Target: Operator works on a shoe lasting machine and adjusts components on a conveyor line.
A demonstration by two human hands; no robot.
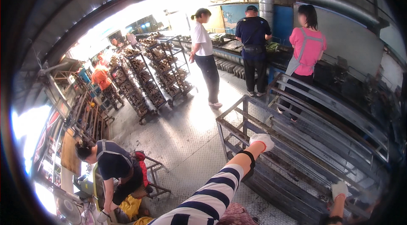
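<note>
A long grey metal rack (313, 140) with several tiers of rails stands in front of me and to the right. My left hand (262, 141), in a white glove with a red cuff, is closed over a rail near the rack's left end. Farther right and nearer me, my right hand (339, 190), gloved in white too, is closed around the near rail. The fingertips of both hands are partly hidden. A striped sleeve (207, 195) covers my left forearm, with a dark band near the wrist.
Wheeled racks (144, 76) loaded with shoe-shaped pieces stand at the back left. Three people stand beyond my rack by a long workbench (229, 45). Another person (112, 161) sits bent over at the lower left, beside a metal-framed stool (157, 174). The floor (182, 140) is patterned metal plate.
</note>
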